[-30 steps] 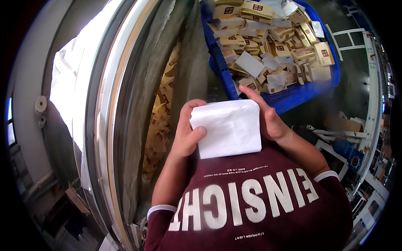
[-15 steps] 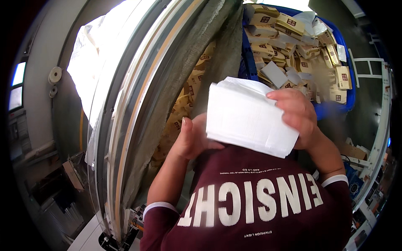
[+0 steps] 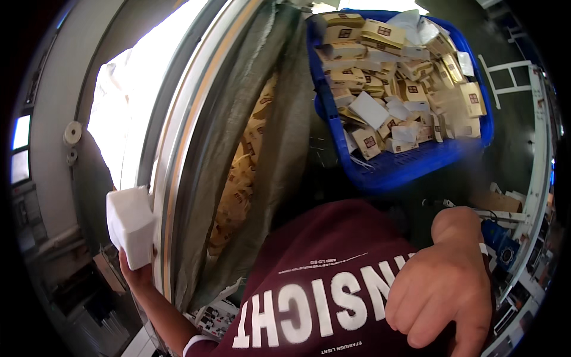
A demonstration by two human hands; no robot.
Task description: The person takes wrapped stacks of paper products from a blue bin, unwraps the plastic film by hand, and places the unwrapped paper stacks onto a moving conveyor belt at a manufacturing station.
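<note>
1. Left hand (image 3: pixel 138 271): out at the person's left, past the metal rim (image 3: pixel 178 149) of the big sack frame, gripping a stack of white sheets (image 3: pixel 129 225) from below. Fingers mostly hidden behind the stack; hold looks firm.
2. Change noted: a second ago both hands held the white stack in front of the chest, then it was raised and tilted; now the left hand alone carries it, swung out over the far-left side, well apart from the blue crate.
3. Right hand (image 3: pixel 443 297): off the stack, empty, low near the right edge of view, fingers loosely curled and pointing down, moderately narrow.
4. Grey sack (image 3: pixel 262 149): hangs open beside the metal rim, with tan small boxes (image 3: pixel 241 184) visible inside along its left wall.
5. Blue crate (image 3: pixel 410 169): at upper right, heaped with tan and white small cartons (image 3: pixel 392 77), untouched by either hand.
6. Judgement: the stack has passed into one-handed carry and is leaving the sack and crate area; the right hand is free for another grasp.
</note>
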